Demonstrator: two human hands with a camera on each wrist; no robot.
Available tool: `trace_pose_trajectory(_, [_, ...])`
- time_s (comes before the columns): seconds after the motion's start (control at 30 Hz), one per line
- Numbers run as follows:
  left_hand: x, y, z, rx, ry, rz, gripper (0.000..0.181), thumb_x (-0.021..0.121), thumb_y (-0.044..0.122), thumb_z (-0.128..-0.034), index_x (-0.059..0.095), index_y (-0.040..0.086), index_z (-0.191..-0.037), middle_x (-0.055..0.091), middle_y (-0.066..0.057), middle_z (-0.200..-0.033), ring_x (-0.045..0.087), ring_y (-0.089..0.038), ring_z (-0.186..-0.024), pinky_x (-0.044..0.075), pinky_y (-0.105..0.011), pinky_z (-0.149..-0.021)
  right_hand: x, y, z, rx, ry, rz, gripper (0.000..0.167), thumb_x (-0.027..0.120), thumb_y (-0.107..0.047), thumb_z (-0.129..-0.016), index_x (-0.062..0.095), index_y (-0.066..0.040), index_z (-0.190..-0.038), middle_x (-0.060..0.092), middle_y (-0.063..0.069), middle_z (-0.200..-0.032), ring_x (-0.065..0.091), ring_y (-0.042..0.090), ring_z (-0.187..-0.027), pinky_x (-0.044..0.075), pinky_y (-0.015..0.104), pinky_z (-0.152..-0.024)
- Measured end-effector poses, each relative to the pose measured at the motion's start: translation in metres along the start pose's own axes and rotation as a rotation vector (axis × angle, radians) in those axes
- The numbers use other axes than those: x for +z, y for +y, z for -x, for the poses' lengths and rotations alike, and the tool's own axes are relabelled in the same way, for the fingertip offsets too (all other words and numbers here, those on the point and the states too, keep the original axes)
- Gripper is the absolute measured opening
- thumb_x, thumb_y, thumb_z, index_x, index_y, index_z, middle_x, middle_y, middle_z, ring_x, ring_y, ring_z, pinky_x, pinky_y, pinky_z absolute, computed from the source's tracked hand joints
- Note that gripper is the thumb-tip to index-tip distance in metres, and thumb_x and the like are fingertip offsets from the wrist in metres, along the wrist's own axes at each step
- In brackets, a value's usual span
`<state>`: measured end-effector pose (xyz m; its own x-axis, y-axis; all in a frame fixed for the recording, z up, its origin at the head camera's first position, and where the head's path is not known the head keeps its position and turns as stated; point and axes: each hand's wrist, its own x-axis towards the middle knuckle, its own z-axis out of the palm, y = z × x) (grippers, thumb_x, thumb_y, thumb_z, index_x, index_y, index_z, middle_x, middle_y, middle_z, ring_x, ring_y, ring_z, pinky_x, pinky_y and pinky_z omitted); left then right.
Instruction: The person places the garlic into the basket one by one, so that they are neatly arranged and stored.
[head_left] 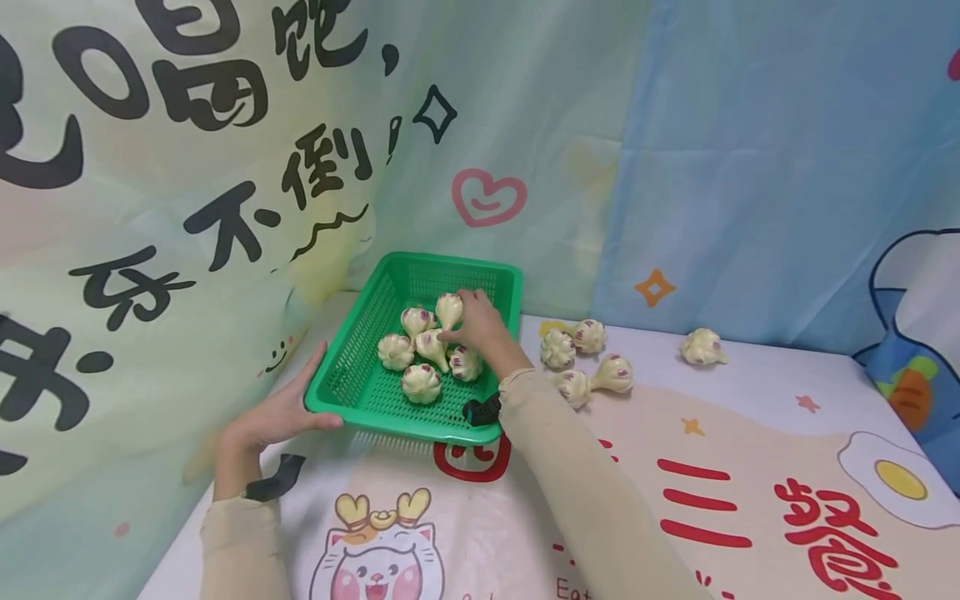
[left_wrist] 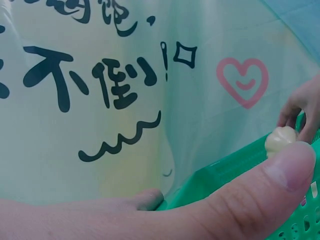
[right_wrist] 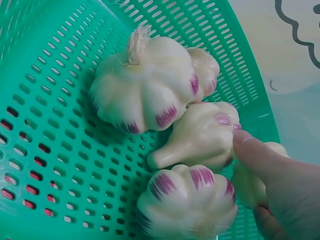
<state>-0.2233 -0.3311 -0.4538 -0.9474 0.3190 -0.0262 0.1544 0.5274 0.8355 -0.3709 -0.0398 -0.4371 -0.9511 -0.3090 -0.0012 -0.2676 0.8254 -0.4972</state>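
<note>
A green plastic basket holds several garlic bulbs, white with purple streaks. At its front left corner my left hand grips the rim, thumb along the front side and fingers along the left side. My right hand reaches inside over the right side and pinches one garlic bulb at the back of the group. In the right wrist view that bulb is partly covered by the thumb. Another garlic bulb with a long stem lies beside the thumb tip.
Right of the basket, several more garlic bulbs lie together on the printed tablecloth. A single garlic bulb is farther right, near the back edge. A printed curtain hangs behind and along the left.
</note>
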Motion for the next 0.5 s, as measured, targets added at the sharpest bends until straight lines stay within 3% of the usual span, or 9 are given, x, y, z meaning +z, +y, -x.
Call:
trace_pose_trajectory(0.27, [0.001, -0.005, 0.000, 0.001, 0.002, -0.011, 0.121, 0.080, 0.021, -0.0746, -0.012, 0.019, -0.153, -0.005, -0.016, -0.160, 0.007, -0.037, -0.144, 0.017, -0.060, -0.109, 0.012, -0.001, -0.002, -0.018, -0.040, 0.041, 0.088, 0.076, -0.041, -0.078, 0.033, 0.000, -0.145, 0.039, 0.018, -0.147, 0.038, 0.032, -0.135, 0.034, 0.041, -0.110])
trace_pose_trajectory(0.5, [0.000, -0.003, 0.002, -0.027, 0.004, -0.005, 0.120, 0.080, 0.025, -0.0755, -0.013, 0.022, -0.152, -0.005, -0.014, -0.160, 0.009, -0.037, -0.143, 0.019, -0.061, -0.108, 0.018, -0.001, -0.005, -0.045, -0.059, 0.087, 0.090, 0.078, -0.041, -0.075, 0.036, -0.002, -0.144, 0.038, 0.018, -0.147, 0.037, 0.032, -0.135, 0.033, 0.041, -0.110])
